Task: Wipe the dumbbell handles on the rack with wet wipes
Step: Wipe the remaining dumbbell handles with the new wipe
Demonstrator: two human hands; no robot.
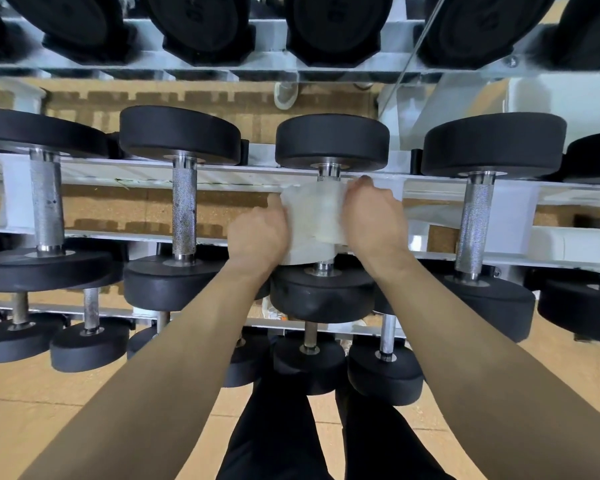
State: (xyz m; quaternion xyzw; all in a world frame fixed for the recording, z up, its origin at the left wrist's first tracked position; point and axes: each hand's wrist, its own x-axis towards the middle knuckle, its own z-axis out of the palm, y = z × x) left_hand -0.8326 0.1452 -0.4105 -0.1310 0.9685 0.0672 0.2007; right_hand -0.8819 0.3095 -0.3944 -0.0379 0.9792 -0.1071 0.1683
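A white wet wipe point(314, 220) is wrapped over the handle of the middle dumbbell point(332, 143) on the white rack point(229, 174). My left hand point(257, 233) grips the wipe's left side and my right hand point(374, 220) grips its right side, fingers curled round the handle. Most of the handle is hidden under the wipe; only its chrome ends show. Bare knurled handles stand to the left point(184, 211) and right point(473, 223).
Black round dumbbells fill three rack tiers: larger ones above point(201, 22), smaller ones below point(90, 341). The floor point(32, 410) is light wood. My dark trouser legs point(274, 427) are in front of the rack. A rack upright point(465, 98) stands at the right.
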